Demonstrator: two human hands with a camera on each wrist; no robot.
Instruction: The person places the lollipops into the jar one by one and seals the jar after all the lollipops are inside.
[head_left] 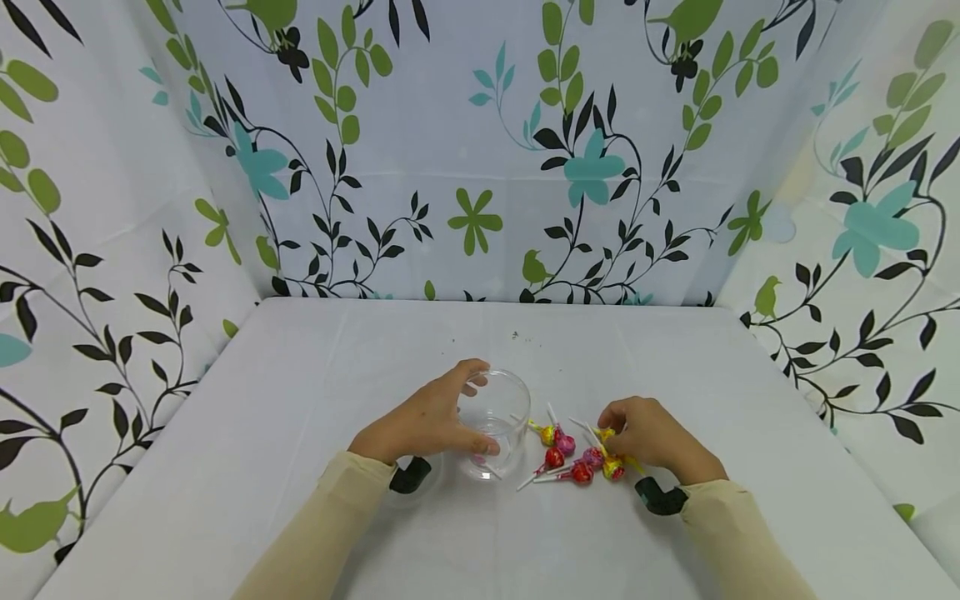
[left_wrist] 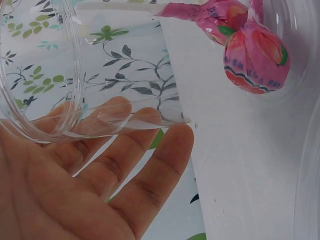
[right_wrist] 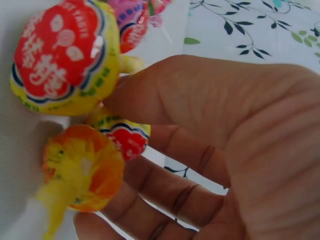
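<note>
My left hand (head_left: 431, 417) grips a clear plastic jar (head_left: 504, 398) by its side, thumb in front and fingers behind, as the left wrist view shows through the wall. Pink-wrapped lollipops (left_wrist: 256, 57) appear beside the jar in that view; whether they lie inside it I cannot tell. To the right of the jar lies a loose pile of red, pink and yellow lollipops (head_left: 581, 472). Over the pile's right side, my right hand (head_left: 652, 437) pinches a yellow-and-red lollipop (right_wrist: 131, 140) between thumb and fingers. Two more yellow-wrapped lollipops (right_wrist: 65, 57) sit close to the thumb.
A clear round rim (head_left: 416, 492) shows on the white table (head_left: 337, 358) under the left wrist. Small dark specks dot the table farther back. Leaf-patterned curtains (head_left: 472, 167) enclose the table at the back and both sides.
</note>
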